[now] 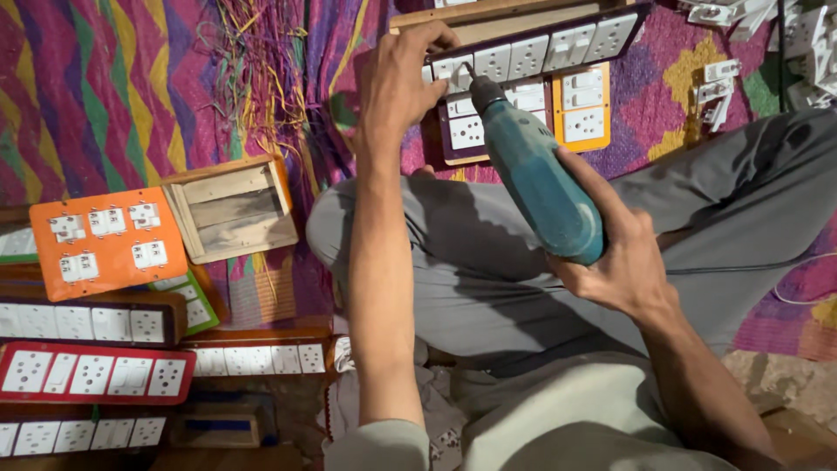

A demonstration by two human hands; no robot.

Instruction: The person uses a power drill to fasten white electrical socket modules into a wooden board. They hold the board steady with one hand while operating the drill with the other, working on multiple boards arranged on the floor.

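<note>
- The right hand (623,253) is wrapped around the body of a teal, barrel-shaped electric drill (532,170), its tip set on a purple-framed board of white switches and sockets (523,65).
- That board lies on the patterned mat beyond the knees, over a wooden box; the left hand (397,83) presses down on its near-left end, fingers curled over the edge.
- Judgement: the drill should stand square to the board, pressure light, and the left fingers kept clear of the tip — the tool now leans.
- Hidden: the tip's contact point sits behind the left hand; whether a screw is there cannot be told.
- An orange switch plate (105,240) and an open wooden box (231,209) lie left; further boards are cut off at the edge.
</note>
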